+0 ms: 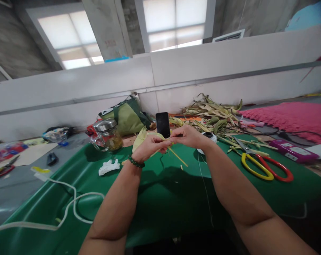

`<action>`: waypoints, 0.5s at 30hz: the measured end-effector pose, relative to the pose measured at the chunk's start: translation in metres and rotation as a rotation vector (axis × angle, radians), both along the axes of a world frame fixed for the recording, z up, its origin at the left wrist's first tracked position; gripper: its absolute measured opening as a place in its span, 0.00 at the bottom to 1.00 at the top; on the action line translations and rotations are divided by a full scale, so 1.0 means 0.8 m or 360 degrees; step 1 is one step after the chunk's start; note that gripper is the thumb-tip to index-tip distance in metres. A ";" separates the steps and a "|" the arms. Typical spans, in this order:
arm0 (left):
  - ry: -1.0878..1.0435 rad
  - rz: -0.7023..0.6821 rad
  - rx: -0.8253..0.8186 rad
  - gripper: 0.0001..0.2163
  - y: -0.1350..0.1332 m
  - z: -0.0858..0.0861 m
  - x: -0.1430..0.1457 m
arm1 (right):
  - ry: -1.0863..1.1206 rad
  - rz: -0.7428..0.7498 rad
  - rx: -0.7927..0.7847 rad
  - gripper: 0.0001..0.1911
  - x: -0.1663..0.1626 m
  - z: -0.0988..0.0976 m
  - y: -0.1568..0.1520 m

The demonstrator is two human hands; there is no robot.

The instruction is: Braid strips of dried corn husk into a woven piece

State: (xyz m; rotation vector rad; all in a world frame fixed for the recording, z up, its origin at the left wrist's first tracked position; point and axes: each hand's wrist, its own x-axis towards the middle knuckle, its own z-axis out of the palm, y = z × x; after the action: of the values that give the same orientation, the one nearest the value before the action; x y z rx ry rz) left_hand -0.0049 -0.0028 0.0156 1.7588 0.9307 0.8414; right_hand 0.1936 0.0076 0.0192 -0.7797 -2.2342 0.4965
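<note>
Both my hands meet above the green mat (160,198). My left hand (149,147), with a dark green bead bracelet at the wrist, is closed round a pale yellow-green leaf strip (139,139). My right hand (188,136) pinches the same leaf bundle from the right. A thin straw-coloured stick (178,157) juts down and right out of the hands. A fine thread (204,184) hangs below my right wrist.
A black phone (163,124) stands upright behind the hands. A heap of dry leaves (210,115) lies at the back right. Scissors with yellow and red handles (264,166) lie right. A glass jar (107,136), green bag (125,117), crumpled tissue (108,166) and white cable (70,209) are left.
</note>
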 end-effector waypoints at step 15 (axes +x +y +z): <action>-0.0307 0.0148 -0.0360 0.24 0.007 0.007 -0.011 | 0.0602 -0.0764 0.0472 0.18 0.018 -0.003 0.021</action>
State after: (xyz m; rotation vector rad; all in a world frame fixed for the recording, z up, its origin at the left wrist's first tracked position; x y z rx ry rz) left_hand -0.0135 0.0029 0.0213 1.4238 0.9452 0.9104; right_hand 0.2083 0.0243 0.0165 -0.9350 -1.6480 0.0651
